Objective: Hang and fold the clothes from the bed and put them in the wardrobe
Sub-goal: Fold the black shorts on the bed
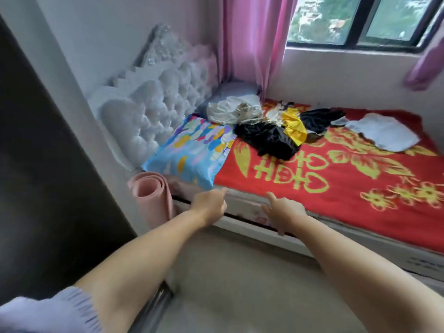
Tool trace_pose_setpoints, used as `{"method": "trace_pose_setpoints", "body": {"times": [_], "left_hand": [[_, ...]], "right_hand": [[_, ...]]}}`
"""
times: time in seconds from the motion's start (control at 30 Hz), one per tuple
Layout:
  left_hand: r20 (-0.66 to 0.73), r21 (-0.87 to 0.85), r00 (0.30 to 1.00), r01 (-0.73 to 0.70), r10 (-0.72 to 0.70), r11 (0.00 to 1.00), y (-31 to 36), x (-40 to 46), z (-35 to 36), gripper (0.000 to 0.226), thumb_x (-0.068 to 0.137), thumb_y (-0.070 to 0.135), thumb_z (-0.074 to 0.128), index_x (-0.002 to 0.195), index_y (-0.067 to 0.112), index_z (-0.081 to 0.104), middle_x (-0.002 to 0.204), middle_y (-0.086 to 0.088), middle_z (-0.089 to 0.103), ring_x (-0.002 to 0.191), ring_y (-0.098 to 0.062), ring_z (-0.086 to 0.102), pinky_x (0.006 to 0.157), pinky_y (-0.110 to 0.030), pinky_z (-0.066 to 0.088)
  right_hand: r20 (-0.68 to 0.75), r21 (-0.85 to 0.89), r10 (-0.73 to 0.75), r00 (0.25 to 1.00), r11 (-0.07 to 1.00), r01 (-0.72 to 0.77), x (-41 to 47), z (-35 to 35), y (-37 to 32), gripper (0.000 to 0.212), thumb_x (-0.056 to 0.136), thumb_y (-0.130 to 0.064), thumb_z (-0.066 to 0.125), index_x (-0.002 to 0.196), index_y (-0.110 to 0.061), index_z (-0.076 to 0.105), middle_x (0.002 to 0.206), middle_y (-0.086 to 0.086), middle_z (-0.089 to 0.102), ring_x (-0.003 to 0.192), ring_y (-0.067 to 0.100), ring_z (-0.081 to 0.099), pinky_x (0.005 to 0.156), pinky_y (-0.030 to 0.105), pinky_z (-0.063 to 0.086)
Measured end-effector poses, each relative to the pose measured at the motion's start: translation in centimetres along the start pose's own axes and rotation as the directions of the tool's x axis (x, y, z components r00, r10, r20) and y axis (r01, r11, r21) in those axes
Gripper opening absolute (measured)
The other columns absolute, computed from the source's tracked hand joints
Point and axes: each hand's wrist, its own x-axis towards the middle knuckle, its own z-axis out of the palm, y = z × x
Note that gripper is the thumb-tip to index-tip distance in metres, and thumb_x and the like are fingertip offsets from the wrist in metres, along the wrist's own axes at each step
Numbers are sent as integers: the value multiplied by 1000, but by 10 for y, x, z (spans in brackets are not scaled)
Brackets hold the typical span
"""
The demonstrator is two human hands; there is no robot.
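Several clothes (271,126) lie heaped at the far side of the bed (336,186), long axis running left-right, near the pillow (192,152). Yellow characters on the red blanket unreadable. Left hand (211,205) and right hand (284,211) both relaxed, grips empty.

Bed (336,219) bears red blanket (312,179); clothes (271,131), pillow (192,155)

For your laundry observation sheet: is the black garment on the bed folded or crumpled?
Crumpled: the shiny black garment lies bunched in an irregular heap on the red bedspread.
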Motion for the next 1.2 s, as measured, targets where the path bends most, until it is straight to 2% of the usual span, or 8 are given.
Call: {"method": "trace_pose_setpoints", "body": {"times": [0.1, 0.23, 0.5, 0.67, 0.8, 0.93, 1.03, 1.2], "left_hand": [[13, -41, 997, -78, 79, 996, 71, 39, 20, 52, 95, 23, 42, 146, 22, 31, 121, -5, 62, 105, -31, 59, 76, -35, 42], [28, -103, 989, -141, 145, 985, 146, 83, 37, 53, 97, 23, 40, 148, 21, 27, 86, 2, 59, 72, -22, 56, 58, -32, 36], [73, -100, 983, -161, 168, 982, 209, 186, 59, 50, 97, 21, 41, 146, 20, 33, 64, 11, 49, 53, -13, 49, 45, -28, 32], [120, -95, 974, -181, 192, 979, 214, 269, 81, 49, 97, 20, 40, 145, 20, 34, 67, 11, 44, 50, -10, 43, 42, -27, 26], [188, -98, 952, -228, 243, 969, 212, 348, 90, 49, 97, 19, 40, 145, 19, 32, 68, 9, 47, 50, -14, 43, 41, -28, 27], [246, -79, 938, -234, 246, 969, 211, 433, 95, 43, 97, 19, 38, 140, 17, 36, 89, -3, 62, 59, -20, 50, 44, -29, 31], [305, -78, 929, -195, 210, 978, 215, 473, 110, 43, 97, 18, 38, 140, 17, 36, 76, -1, 57, 53, -17, 47, 45, -29, 31], [411, -80, 894, -160, 178, 984, 222, 525, 148, 46, 96, 17, 38, 143, 17, 35, 69, 4, 54, 53, -17, 48, 44, -28, 32]], "right_hand": [[34, -8, 96, 995, 995, -96, -11, 3, 88, 50, 103, -33, 29, 151, -20, 19, 120, 6, 61, 89, 26, 63, 62, 35, 47], [52, 82, 221, 974, 971, -225, -17, 7, 177, 58, 102, -48, 23, 152, -20, 12, 111, 6, 66, 96, 26, 64, 66, 34, 46], [121, 137, 293, 948, 941, -308, 22, 26, 267, 58, 102, -47, 23, 152, -20, 13, 103, 4, 67, 88, 24, 64, 64, 34, 47], [177, 120, 324, 929, 930, -347, 91, 26, 309, 56, 102, -46, 23, 152, -20, 14, 114, 7, 64, 100, 28, 62, 70, 37, 46], [186, 134, 342, 921, 920, -368, 158, 16, 341, 55, 103, -45, 23, 152, -20, 15, 104, 4, 66, 89, 25, 63, 66, 35, 48], [213, 171, 372, 903, 896, -410, 219, 12, 375, 52, 103, -40, 27, 151, -21, 17, 104, 3, 65, 87, 24, 62, 67, 34, 47], [305, 191, 369, 878, 879, -436, 246, 28, 393, 51, 102, -34, 30, 150, -21, 18, 106, 4, 63, 82, 24, 57, 67, 34, 44], [436, 206, 340, 833, 864, -460, 296, 68, 433, 50, 100, -31, 33, 148, -20, 23, 127, 7, 58, 110, 28, 58, 79, 35, 42]]}}
